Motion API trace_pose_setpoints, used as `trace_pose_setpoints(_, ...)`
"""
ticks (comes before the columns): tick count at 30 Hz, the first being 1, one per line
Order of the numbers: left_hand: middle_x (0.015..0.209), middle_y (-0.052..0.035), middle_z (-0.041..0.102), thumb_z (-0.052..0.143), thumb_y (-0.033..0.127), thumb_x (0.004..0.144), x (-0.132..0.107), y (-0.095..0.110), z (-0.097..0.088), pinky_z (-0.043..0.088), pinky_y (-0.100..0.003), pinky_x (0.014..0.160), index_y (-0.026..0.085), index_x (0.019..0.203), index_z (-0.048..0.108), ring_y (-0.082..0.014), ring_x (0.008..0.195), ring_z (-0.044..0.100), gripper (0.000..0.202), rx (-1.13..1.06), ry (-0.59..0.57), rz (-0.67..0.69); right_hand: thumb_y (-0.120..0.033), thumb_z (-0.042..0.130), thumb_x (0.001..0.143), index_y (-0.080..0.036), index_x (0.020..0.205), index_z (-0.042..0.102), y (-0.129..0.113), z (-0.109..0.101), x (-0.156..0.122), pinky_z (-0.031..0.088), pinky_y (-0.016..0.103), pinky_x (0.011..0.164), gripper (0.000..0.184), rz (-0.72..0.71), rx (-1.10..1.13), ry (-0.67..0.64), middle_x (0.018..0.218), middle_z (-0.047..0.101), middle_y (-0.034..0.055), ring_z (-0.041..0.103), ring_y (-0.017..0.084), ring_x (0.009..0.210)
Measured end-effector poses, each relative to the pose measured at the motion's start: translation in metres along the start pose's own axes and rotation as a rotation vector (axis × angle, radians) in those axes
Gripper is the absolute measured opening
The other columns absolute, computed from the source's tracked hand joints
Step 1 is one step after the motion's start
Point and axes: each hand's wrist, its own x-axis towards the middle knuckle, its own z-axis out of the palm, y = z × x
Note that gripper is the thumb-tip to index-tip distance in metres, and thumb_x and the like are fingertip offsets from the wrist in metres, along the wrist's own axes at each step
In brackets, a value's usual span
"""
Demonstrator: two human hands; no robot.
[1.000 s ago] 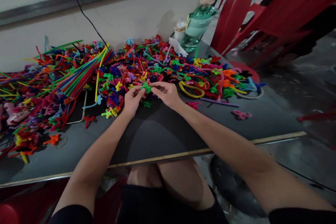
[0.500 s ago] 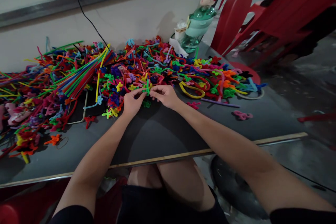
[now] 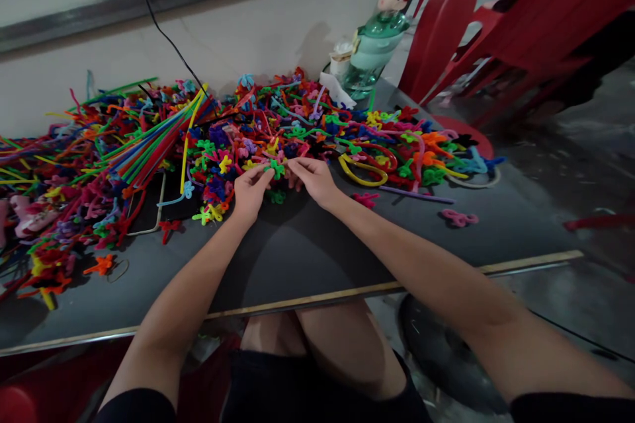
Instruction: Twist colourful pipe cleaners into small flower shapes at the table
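Over the front of the colourful heap, a small green pipe cleaner shape (image 3: 276, 168) with several looped lobes sits between my two hands. My left hand (image 3: 251, 192) pinches its left side between thumb and forefinger. At its right side, my right hand (image 3: 318, 183) has thumb and fingers pressed together; the exact grip point is too small to make out. Another green piece (image 3: 276, 197) lies on the dark table (image 3: 302, 258) just below my fingers. A yellow and lime piece (image 3: 209, 213) lies left of my left hand.
A heap of twisted pipe cleaner pieces (image 3: 248, 122) spreads along the wall, with a bundle of straight pipe cleaners (image 3: 153, 142) on it. A green bottle (image 3: 374, 46) stands at the back right. Red chairs (image 3: 441, 39) are beyond the table's right end. A black cable (image 3: 161, 26) hangs down.
The green shape has turned: its upright stem no longer shows and its lobes face me. My right fingertips have shifted slightly upward and closed together beside it.
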Motion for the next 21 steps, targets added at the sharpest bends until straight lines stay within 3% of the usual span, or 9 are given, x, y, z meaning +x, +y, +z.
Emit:
trace_pose_setpoints(5, 0.089, -0.0080, 0.069, 0.040, 0.050, 0.093, 0.007, 0.008, -0.008, 0.050, -0.030, 0.069, 0.018, 0.112, 0.067, -0.0159, 0.079, 0.065, 0.046, -0.296, -0.187, -0.168, -0.057, 0.065, 0.076, -0.018, 0.079, 0.069, 0.004, -0.007, 0.006, 0.037, 0.022, 0.039, 0.039, -0.026, -0.011, 0.073, 0.064, 0.060, 0.0007, 0.052, 0.008, 0.047)
trace_pose_setpoints(8, 0.106, -0.0102, 0.070, 0.033, 0.046, 0.096, 0.004, 0.017, -0.012, 0.052, -0.032, 0.078, 0.019, 0.125, 0.061, -0.0203, 0.101, 0.065, 0.048, -0.263, -0.288, -0.124, -0.056, 0.066, 0.075, -0.017, 0.077, 0.068, 0.004, -0.008, 0.006, 0.036, 0.021, 0.038, 0.039, -0.036, -0.011, 0.060, 0.064, 0.060, 0.0004, 0.052, 0.007, 0.046)
trace_pose_setpoints(12, 0.129, -0.0064, 0.062, 0.033, 0.042, 0.097, 0.001, 0.021, -0.014, 0.053, -0.034, 0.084, 0.029, 0.139, 0.048, -0.0218, 0.118, 0.060, 0.047, -0.085, -0.417, 0.041, -0.055, 0.067, 0.073, -0.017, 0.077, 0.068, 0.004, -0.005, 0.005, 0.034, 0.020, 0.038, 0.038, -0.057, -0.019, 0.037, 0.061, 0.059, -0.0005, 0.050, 0.007, 0.044)
trace_pose_setpoints(15, 0.136, -0.0061, 0.058, 0.032, 0.038, 0.097, 0.001, 0.019, -0.013, 0.054, -0.031, 0.086, 0.029, 0.146, 0.037, -0.0198, 0.120, 0.059, 0.050, 0.046, -0.439, 0.157, -0.052, 0.066, 0.074, -0.017, 0.078, 0.069, 0.004, -0.004, 0.005, 0.035, 0.022, 0.040, 0.035, -0.086, -0.029, 0.054, 0.059, 0.059, -0.0011, 0.050, 0.007, 0.043)
trace_pose_setpoints(18, 0.136, -0.0065, 0.058, 0.039, 0.027, 0.094, 0.001, 0.014, -0.012, 0.054, -0.031, 0.088, 0.028, 0.147, 0.036, -0.0190, 0.119, 0.059, 0.052, 0.311, -0.379, 0.351, -0.047, 0.063, 0.076, -0.017, 0.076, 0.069, 0.003, -0.005, 0.004, 0.038, 0.023, 0.043, 0.031, -0.113, -0.092, 0.085, 0.059, 0.060, -0.0008, 0.050, 0.008, 0.044)
trace_pose_setpoints(21, 0.129, -0.0082, 0.063, 0.047, 0.014, 0.087, -0.005, 0.009, -0.009, 0.055, -0.036, 0.091, 0.023, 0.133, 0.055, -0.0211, 0.113, 0.062, 0.048, 0.765, -0.240, 0.533, -0.042, 0.059, 0.080, -0.018, 0.076, 0.069, 0.002, -0.007, 0.002, 0.043, 0.026, 0.051, 0.026, -0.149, -0.241, 0.176, 0.062, 0.064, 0.0009, 0.055, 0.011, 0.050)
